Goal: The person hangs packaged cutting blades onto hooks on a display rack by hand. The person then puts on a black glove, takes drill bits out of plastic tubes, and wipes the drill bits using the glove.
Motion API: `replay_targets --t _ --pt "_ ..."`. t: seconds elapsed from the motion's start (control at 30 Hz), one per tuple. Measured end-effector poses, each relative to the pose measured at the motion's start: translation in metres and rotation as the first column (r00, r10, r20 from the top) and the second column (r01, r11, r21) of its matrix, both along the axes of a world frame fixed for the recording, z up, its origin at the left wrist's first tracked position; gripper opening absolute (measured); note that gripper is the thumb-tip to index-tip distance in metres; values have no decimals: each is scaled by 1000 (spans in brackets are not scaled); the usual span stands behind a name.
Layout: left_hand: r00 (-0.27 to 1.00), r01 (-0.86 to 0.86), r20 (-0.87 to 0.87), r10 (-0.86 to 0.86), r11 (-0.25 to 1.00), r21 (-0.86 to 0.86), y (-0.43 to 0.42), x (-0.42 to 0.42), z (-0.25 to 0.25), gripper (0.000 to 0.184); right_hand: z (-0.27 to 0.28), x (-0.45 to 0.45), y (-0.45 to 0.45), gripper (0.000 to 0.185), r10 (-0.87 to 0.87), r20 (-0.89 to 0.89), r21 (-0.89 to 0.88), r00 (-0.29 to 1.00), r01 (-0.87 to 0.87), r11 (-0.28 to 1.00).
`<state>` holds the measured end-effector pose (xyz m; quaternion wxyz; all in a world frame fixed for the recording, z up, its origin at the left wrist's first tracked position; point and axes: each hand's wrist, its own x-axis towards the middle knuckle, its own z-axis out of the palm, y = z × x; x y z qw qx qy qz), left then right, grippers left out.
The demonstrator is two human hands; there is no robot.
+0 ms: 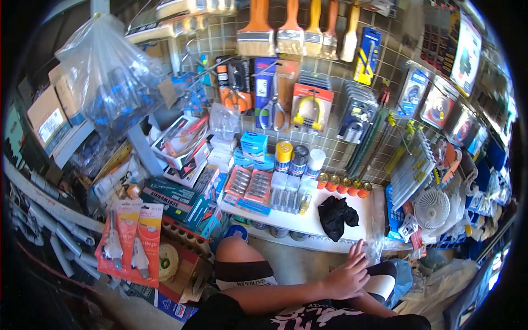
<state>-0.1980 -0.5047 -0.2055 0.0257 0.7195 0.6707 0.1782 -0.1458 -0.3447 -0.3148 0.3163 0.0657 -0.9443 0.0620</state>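
My left hand [349, 273] reaches across my lap to the right, its fingers stretched out and apart with nothing in them. It hovers near my right knee, just in front of the white shelf [324, 235]. My right forearm [375, 306] comes in from the right and passes under the left hand and wrist. The right hand is mostly hidden there, so its fingers cannot be made out. On the shelf, beyond my left hand, lies a crumpled black cloth [334, 215]; neither hand visibly touches it.
Spray cans [300, 159], small orange-topped cans [345, 187] and blister packs [248, 184] line the shelf. Paintbrushes [256, 33] and scissors [273, 113] hang on a wire grid. Packaged gas torches [129, 239] hang left; a white fan [432, 209] stands right.
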Motion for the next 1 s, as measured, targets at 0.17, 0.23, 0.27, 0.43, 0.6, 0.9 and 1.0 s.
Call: replay_targets --t 0.17,0.23,0.27,0.43,0.6,0.9,1.0 --pt "836 -241 -422 351 925 293 29 13 -33 51 11 -8 -14 63 -87 -119 -20 989 86 996" --pt "905 -142 -339 257 934 329 34 17 -32 49 24 -14 -12 64 -150 -240 19 959 159 987" --pt "931 -91 -302 205 932 351 38 17 -30 49 31 -15 -6 66 -184 -312 43 932 207 977" --pt "870 66 -463 167 892 446 67 14 -6 46 72 -14 29 82 -319 -535 11 782 384 923" --pt "960 78 -280 29 928 363 96 3 27 55 134 -48 84 77 -356 -743 -288 567 209 934" --pt "976 -80 -200 83 996 26 95 -74 -2 44 98 -44 142 70 -600 -519 -631 609 201 750" --pt "912 -322 -263 314 947 10 99 -125 -53 47 103 -42 137 70 -555 -515 -618 653 165 768"
